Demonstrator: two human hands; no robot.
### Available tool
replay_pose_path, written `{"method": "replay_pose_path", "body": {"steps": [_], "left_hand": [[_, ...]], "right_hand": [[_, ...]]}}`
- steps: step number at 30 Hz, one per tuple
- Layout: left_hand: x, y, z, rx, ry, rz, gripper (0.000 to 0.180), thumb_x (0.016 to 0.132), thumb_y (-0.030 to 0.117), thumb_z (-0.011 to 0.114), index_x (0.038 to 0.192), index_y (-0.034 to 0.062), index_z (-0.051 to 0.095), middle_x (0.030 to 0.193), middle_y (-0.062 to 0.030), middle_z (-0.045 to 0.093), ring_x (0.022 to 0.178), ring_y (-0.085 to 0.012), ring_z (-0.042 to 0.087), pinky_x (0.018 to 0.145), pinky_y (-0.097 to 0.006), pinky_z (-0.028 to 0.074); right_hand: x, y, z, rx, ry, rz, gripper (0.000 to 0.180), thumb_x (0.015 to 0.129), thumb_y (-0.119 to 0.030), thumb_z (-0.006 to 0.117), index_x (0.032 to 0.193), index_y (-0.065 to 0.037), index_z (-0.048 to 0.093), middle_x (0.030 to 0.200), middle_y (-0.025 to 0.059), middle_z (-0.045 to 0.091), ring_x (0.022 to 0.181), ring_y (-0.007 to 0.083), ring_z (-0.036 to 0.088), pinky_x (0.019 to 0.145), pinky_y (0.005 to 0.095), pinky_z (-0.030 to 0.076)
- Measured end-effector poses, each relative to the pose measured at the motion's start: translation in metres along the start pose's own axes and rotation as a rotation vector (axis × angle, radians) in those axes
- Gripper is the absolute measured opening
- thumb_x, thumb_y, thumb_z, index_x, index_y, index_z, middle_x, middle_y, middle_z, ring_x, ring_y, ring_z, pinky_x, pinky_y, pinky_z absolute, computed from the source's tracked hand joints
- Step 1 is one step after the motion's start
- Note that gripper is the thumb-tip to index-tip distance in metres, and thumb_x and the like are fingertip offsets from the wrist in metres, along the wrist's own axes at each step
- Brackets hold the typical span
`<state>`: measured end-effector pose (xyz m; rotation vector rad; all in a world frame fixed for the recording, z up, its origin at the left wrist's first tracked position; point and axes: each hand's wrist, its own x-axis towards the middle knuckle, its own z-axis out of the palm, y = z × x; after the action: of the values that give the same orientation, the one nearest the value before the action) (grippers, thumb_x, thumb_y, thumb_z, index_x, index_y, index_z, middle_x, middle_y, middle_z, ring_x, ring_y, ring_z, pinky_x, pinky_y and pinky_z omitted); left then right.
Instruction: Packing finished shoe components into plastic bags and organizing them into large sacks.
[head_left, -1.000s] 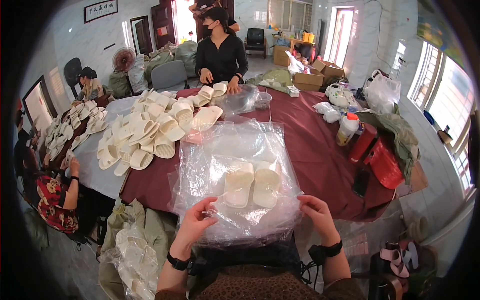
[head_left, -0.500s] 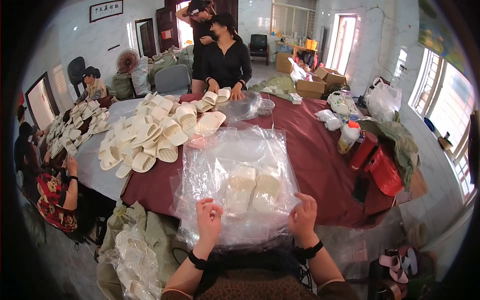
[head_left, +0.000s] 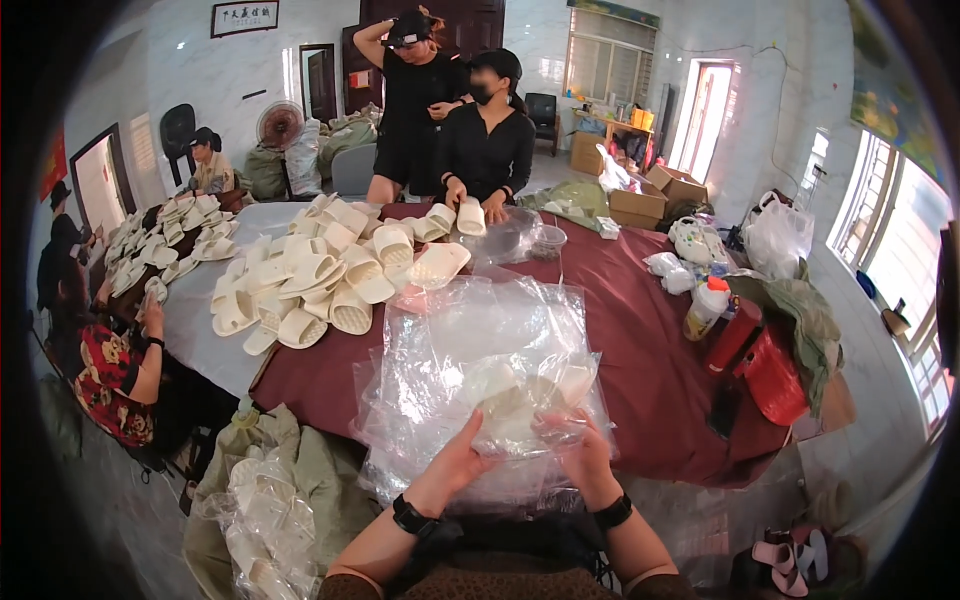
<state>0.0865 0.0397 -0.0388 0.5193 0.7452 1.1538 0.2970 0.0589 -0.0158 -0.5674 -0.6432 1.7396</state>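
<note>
A pair of cream slippers [head_left: 512, 410] lies inside a clear plastic bag in front of me, partly veiled by glare. My left hand [head_left: 460, 458] grips the near left side of this bag, thumb on top and the other fingers hidden beneath. On the right, my right hand [head_left: 588, 455] is closed on the bag's near corner, its fingers curled into the plastic. Under the bagged pair is a stack of flat clear plastic bags [head_left: 430, 335], reaching over the table's near edge.
Loose cream slippers [head_left: 330, 270] are heaped on the left of the maroon-covered table [head_left: 640, 330]. A sack with bagged slippers [head_left: 262, 520] stands at my lower left. A bottle [head_left: 707, 308] and red bag [head_left: 775, 385] sit right. A co-worker [head_left: 487, 140] handles a slipper across the table.
Both my hands have moved inward and taken hold of the bagged slippers, whose plastic is now bunched closer around them. The co-worker opposite has lifted a slipper upright.
</note>
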Motion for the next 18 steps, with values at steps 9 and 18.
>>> {"method": "replay_pose_path", "body": {"steps": [9,18], "left_hand": [[-0.029,0.008,0.003,-0.269,-0.241,-0.101,0.056,0.096,0.031,0.057,0.142,0.0076,0.035,0.134,-0.0103,0.05,0.119,-0.0231,0.052,0.095,-0.038,0.049],[-0.203,0.135,-0.056,0.337,0.412,0.279,0.076,0.083,0.014,0.072,0.144,0.0,0.03,0.127,-0.0134,0.057,0.113,-0.0206,0.058,0.098,-0.032,0.046]], "right_hand": [[-0.006,0.027,0.02,0.458,-0.638,0.247,0.014,0.082,-0.013,0.055,0.082,-0.009,0.041,0.095,0.0137,0.063,0.095,0.0277,0.062,0.098,0.0456,0.041],[-0.003,-0.018,0.095,-1.153,-0.897,-0.208,0.05,0.071,-0.008,0.069,0.118,-0.001,0.053,0.128,0.0189,0.056,0.125,0.0316,0.048,0.106,0.0393,0.034]]}}
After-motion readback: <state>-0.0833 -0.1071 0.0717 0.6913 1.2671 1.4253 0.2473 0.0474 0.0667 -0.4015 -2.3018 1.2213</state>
